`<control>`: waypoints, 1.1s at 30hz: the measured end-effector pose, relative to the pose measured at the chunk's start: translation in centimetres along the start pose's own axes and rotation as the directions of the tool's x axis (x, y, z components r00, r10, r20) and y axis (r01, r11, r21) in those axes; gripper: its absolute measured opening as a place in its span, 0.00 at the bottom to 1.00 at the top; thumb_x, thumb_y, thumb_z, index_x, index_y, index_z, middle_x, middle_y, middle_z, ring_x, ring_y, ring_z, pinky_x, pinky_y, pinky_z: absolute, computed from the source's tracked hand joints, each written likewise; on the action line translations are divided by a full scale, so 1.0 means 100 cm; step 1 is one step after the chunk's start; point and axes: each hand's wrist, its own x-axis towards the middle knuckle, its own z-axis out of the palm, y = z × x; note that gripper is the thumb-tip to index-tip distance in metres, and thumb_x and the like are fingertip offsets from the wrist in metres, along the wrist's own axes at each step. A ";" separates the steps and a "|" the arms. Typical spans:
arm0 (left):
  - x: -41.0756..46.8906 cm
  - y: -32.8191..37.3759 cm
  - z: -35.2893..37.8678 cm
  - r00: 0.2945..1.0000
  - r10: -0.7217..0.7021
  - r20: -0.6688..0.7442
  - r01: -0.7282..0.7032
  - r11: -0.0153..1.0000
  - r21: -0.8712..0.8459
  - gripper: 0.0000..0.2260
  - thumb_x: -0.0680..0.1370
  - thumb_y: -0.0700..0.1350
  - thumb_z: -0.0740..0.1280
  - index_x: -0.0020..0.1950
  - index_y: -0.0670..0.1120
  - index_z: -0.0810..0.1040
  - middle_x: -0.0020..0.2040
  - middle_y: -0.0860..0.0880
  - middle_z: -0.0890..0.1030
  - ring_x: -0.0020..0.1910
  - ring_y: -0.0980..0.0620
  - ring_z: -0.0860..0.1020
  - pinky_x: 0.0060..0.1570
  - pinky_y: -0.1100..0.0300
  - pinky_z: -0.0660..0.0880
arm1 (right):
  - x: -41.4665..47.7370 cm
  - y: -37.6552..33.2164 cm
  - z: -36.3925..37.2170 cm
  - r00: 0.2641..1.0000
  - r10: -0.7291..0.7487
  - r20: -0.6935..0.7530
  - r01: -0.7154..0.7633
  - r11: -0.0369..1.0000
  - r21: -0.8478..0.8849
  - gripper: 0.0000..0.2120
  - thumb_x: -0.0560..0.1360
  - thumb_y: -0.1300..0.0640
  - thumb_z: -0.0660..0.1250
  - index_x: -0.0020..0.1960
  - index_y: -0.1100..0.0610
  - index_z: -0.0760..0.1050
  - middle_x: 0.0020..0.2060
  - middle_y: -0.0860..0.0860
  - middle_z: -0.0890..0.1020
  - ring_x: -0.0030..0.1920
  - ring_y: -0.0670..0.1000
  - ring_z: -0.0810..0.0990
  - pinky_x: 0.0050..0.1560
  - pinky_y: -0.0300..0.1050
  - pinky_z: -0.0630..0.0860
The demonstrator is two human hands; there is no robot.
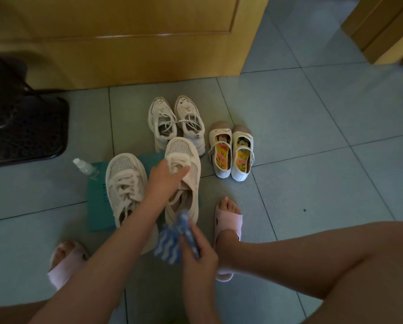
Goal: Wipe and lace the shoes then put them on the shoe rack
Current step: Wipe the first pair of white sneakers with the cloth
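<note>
Sneaker [184,148], beige mesh with slack laces, sits at the right edge of a teal mat [97,202], close beside its mate [123,169]. Left hand [166,175] grips the tongue; right hand [199,251] clutches a blue-white cloth [170,244] by the heel. Spray bottle [86,168] lies left, white sneakers [176,120] and strapped shoes [230,153] behind. Floor [312,136] lies open to the right.

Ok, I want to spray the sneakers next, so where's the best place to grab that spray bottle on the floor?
Grip the spray bottle around its clear middle, coming down from above. It lies on its side on the tiles, white cap pointing away and left, so the rounded body is the widest exposed part. The left hand looks nearer.
</note>
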 end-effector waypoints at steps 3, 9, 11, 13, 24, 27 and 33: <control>-0.028 0.015 -0.033 0.998 0.047 -0.034 -0.053 0.975 -0.215 0.23 0.78 0.57 0.61 0.69 0.48 0.69 0.67 0.48 0.72 0.65 0.48 0.71 0.62 0.52 0.67 | 0.025 -0.045 -0.018 1.000 -0.013 -0.013 0.014 0.997 0.074 0.18 0.78 0.67 0.60 0.67 0.61 0.68 0.52 0.43 0.77 0.49 0.30 0.75 0.44 0.18 0.67; -0.064 0.013 -0.059 0.983 0.053 0.178 0.083 0.732 -0.676 0.12 0.78 0.52 0.62 0.60 0.51 0.75 0.50 0.52 0.81 0.49 0.54 0.79 0.39 0.59 0.78 | 0.075 -0.065 0.032 0.959 -0.078 0.271 0.109 0.989 -0.102 0.23 0.80 0.60 0.57 0.73 0.46 0.63 0.68 0.49 0.71 0.64 0.47 0.72 0.60 0.40 0.74; -0.058 0.005 -0.060 0.999 0.027 0.042 0.011 0.699 -0.715 0.12 0.78 0.46 0.64 0.60 0.47 0.76 0.50 0.49 0.82 0.45 0.56 0.81 0.35 0.64 0.78 | 0.087 -0.063 0.044 0.917 -0.082 0.391 0.122 0.990 -0.077 0.23 0.78 0.61 0.56 0.72 0.48 0.65 0.70 0.49 0.69 0.67 0.48 0.70 0.65 0.43 0.72; -0.049 -0.003 -0.062 0.999 -0.014 -0.036 -0.017 0.673 -0.739 0.10 0.78 0.44 0.65 0.58 0.45 0.76 0.47 0.49 0.82 0.40 0.57 0.82 0.35 0.64 0.79 | 0.102 -0.065 0.043 0.925 -0.064 0.374 0.073 0.997 -0.008 0.21 0.79 0.62 0.55 0.71 0.50 0.67 0.70 0.49 0.68 0.67 0.48 0.69 0.60 0.37 0.73; 0.002 -0.017 -0.076 0.977 -0.041 -0.209 -0.123 0.692 -0.711 0.08 0.79 0.45 0.63 0.56 0.46 0.76 0.49 0.46 0.81 0.45 0.50 0.80 0.50 0.54 0.76 | 0.156 -0.016 0.057 0.997 -0.035 0.066 0.075 0.531 -0.844 0.37 0.73 0.45 0.66 0.75 0.48 0.50 0.76 0.55 0.47 0.71 0.61 0.62 0.62 0.54 0.69; 0.014 -0.018 -0.068 0.975 -0.049 -0.217 -0.112 0.734 -0.670 0.08 0.78 0.45 0.63 0.56 0.46 0.76 0.50 0.46 0.80 0.50 0.47 0.79 0.54 0.52 0.75 | 0.159 -0.013 0.044 0.990 -0.104 0.092 0.135 0.559 -0.818 0.31 0.74 0.49 0.66 0.74 0.46 0.58 0.76 0.52 0.54 0.68 0.58 0.68 0.60 0.50 0.71; 0.037 -0.006 -0.038 0.970 0.081 -0.228 -0.186 0.852 -0.489 0.15 0.80 0.46 0.60 0.66 0.46 0.72 0.56 0.50 0.77 0.54 0.53 0.75 0.53 0.59 0.70 | 0.172 -0.018 0.008 0.996 -0.054 0.069 0.082 0.854 -0.514 0.28 0.72 0.54 0.70 0.70 0.49 0.67 0.68 0.52 0.72 0.58 0.50 0.77 0.58 0.45 0.75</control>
